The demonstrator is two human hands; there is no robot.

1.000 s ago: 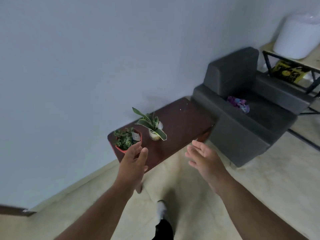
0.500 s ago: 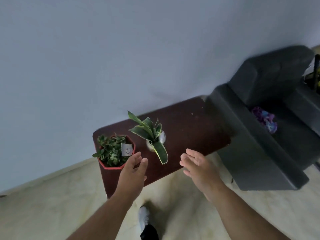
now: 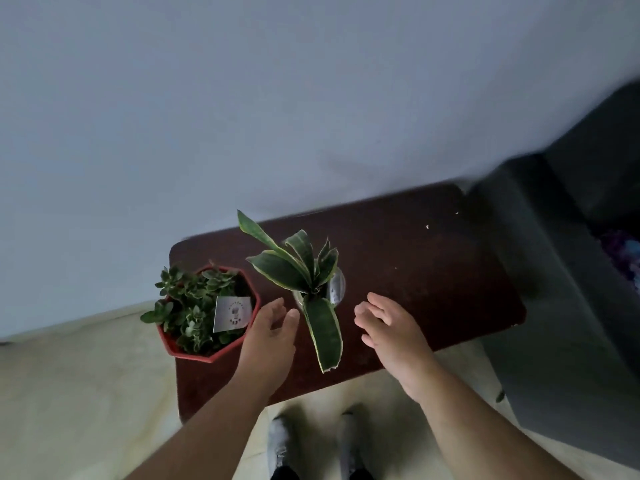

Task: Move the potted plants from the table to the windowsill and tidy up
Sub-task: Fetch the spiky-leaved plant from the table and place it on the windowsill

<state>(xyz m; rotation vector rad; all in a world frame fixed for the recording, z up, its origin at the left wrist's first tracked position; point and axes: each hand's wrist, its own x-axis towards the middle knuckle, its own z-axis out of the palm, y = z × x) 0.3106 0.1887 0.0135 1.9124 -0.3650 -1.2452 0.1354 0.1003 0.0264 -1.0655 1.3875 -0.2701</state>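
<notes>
A dark brown bench stands against a pale wall, with a grey sofa just beside its right end. Two potted plants sit on the left part of the bench. The red pot is angular, sits at the left front corner and holds a bushy small-leaved plant; a white card is stuck among its leaves, bearing a small printed emblem and a line of writing too small to read. Just to its right stands the snake plant, its long yellow-edged leaves spreading over a small pale pot, which carries a label that cannot be read. The left hand hovers between the two pots, fingers straight and relaxed, its grip holding nothing; whether it touches the red pot's rim cannot be told. The right hand hangs over the bench just right of the snake plant, fingers loosely spread, its grip likewise holding nothing. One long leaf droops forward between the two hands. Below, two grey shoes stand on the pale floor.
</notes>
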